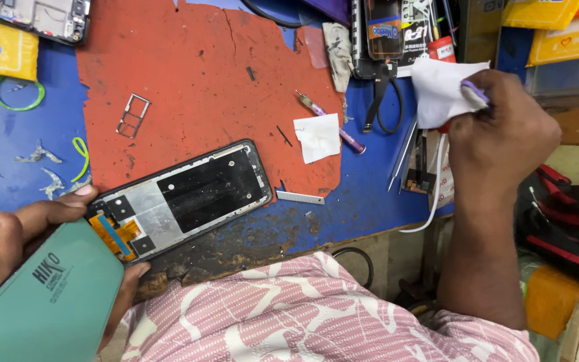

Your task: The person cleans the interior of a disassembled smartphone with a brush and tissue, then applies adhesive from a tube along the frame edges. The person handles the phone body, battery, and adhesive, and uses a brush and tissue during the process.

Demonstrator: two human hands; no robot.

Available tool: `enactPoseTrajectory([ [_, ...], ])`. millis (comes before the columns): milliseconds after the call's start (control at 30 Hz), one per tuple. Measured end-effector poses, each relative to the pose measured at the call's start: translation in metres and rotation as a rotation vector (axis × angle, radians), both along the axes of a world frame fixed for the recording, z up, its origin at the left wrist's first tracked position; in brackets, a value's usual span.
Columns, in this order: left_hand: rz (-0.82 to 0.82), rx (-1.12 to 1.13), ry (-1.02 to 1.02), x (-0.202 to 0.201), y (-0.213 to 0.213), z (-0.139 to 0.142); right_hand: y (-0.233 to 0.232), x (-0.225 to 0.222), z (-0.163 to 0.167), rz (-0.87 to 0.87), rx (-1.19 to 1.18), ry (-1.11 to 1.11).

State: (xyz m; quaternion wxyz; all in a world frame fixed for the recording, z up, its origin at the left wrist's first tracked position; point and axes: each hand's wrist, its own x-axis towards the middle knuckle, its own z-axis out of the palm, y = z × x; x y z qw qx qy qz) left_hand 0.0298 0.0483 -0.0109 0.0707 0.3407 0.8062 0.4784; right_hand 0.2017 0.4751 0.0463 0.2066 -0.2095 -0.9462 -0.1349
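The left hand [8, 248] grips one flat green screen panel [48, 302] joined to one black phone frame [182, 198]; the right hand [500, 127] pinches one white cloth [440, 90].

Lying on the worn mat [189, 74] at its near edge — the opened phone frame [182, 198], tilted, its lower end meeting the flat panel [48, 302] gripped in the left hand [8, 248] at the near left. Resting behind the frame, farther up the mat, the SIM tray [133, 115]. Sitting right of the frame, at the mat's right edge, a paper square [317, 137], with a thin pen-like tool [330, 121] slanting behind it. Hovering well to the right, past the tweezers [402, 154] — the right hand [500, 131], closed around a cloth [440, 90]. Lying just before the mat's near right corner, a small metal strip [299, 197].
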Motion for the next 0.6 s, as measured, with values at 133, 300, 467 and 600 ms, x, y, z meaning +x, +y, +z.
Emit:
enactPoseTrajectory([
  [133, -0.045, 0.001, -0.005, 0.0, -0.005, 0.004, -0.005, -0.006, 0.015, -0.055, -0.071, -0.095],
  [300, 0.005, -0.026, -0.083, 0.006, -0.01, 0.005, -0.005, -0.012, 0.035, -0.071, -0.808, -0.027],
  [467, -0.004, 0.071, -0.093, 0.0, 0.002, 0.006, -0.02, -0.02, 0.049, -0.067, -1.045, 0.072],
  [600, -0.068, -0.086, 0.121, -0.024, 0.005, 0.015, -0.058, -0.024, 0.058, 0.125, -0.774, 0.173],
])
